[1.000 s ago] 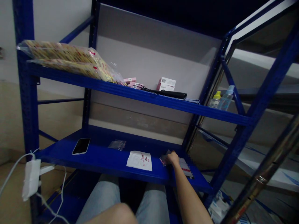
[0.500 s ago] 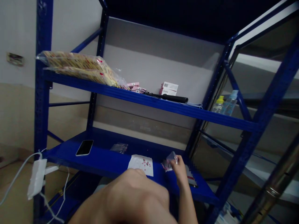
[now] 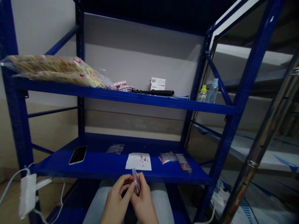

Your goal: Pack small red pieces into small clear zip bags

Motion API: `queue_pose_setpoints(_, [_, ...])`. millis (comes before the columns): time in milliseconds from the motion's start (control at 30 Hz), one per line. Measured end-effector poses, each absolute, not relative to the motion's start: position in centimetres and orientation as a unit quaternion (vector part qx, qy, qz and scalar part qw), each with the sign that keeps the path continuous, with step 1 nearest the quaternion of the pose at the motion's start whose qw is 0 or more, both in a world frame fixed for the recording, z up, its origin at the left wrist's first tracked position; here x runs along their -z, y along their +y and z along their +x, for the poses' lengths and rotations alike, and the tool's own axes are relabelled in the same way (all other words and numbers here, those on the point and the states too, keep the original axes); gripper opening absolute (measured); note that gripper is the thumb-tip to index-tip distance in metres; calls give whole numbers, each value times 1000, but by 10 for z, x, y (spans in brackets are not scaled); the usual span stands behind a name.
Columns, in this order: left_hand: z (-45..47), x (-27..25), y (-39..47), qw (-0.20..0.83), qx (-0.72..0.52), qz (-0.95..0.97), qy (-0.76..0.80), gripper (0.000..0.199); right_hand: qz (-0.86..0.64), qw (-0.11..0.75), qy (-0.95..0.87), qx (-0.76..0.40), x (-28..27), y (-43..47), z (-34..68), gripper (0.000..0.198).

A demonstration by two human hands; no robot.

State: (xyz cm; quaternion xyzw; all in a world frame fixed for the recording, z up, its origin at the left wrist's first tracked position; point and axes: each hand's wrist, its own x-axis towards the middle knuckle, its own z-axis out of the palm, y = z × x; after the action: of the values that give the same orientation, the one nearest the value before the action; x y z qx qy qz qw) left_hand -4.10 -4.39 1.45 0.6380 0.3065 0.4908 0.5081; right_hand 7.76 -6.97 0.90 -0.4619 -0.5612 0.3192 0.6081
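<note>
Both hands are together over the lap, just in front of the lower shelf's edge. A small clear plastic bag point(image 3: 136, 180), narrow and seen nearly edge-on, is pinched between my left hand point(image 3: 121, 193) and my right hand point(image 3: 143, 194). Just beyond them, a white sheet of paper point(image 3: 134, 161) lies on the shelf with several small reddish pieces point(image 3: 143, 159) on its right part. To the right of the paper sits a clear bag point(image 3: 167, 157) with pinkish contents. Flat clear bags point(image 3: 116, 149) lie behind and left of the paper.
A phone point(image 3: 78, 155) lies at the left of the blue lower shelf point(image 3: 100, 165). On the upper shelf point(image 3: 130, 97) are large filled plastic bags point(image 3: 53, 71), small boxes point(image 3: 157, 84), a black rod-shaped item point(image 3: 161, 92) and bottles point(image 3: 212, 91). A white power strip point(image 3: 27, 194) hangs at the left post.
My right hand has left the bag at the right of the shelf and come back over the lap. My left hand has lowered from near the camera, and both now hold a small bag.
</note>
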Motion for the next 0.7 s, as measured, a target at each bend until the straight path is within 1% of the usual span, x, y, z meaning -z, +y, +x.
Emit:
queue_pose_setpoints(100, [-36, -16, -41, 520, -492, 631, 300, 29, -445, 602, -576, -328, -5, -73, 82, 21])
queue_pose_setpoints(200, [-34, -16, -41, 527, -496, 627, 289, 27, -422, 593, -577, -370, -8, -78, 89, 27])
queue_pose_setpoints(333, [-37, -17, -47, 519, -492, 633, 297, 29, -409, 587, -576, -396, -12, -82, 94, 23])
queue_pose_setpoints(467, [-37, -17, -51, 503, -488, 646, 301, 29, -434, 605, -548, -382, -7, -77, 91, 31])
queue_pose_setpoints(700, [-32, -14, -52, 526, -485, 635, 291, 29, -441, 620, -522, -386, 5, -68, 98, 32])
